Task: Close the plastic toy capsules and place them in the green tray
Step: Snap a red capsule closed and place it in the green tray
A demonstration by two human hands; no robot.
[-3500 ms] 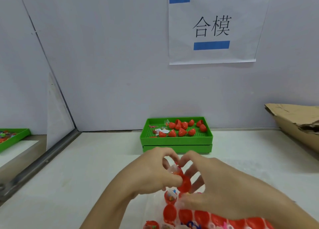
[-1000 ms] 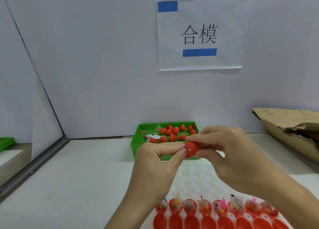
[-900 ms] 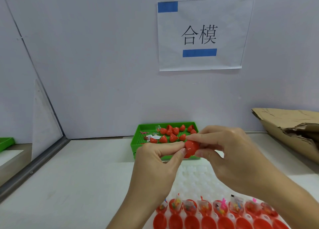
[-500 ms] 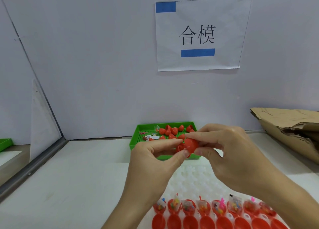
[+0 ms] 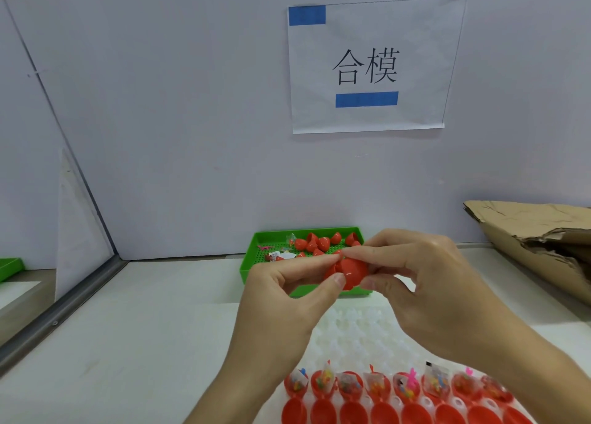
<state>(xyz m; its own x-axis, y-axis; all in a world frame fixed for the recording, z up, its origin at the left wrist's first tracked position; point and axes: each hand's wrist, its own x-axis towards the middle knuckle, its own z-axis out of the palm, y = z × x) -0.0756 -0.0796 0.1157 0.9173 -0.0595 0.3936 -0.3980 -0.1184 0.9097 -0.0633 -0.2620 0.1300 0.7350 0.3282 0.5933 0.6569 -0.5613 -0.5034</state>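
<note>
Capsules [image 5: 396, 388] nearest the camera sat open in a white holder [image 5: 358, 331]: one row with toys inside, a row of empty red halves in front, all not yet closed. Beyond that row the holder's pockets were bare. Above the holder, left hand [image 5: 287, 295] and right hand [image 5: 425, 283] both pinched one red capsule [image 5: 347, 271], halves meeting but seam apparently not yet snapped. Past the holder, green tray [image 5: 252, 257] held roughly ten closed ones plus loose bits. Judged about halfway; eight-plus left.
</note>
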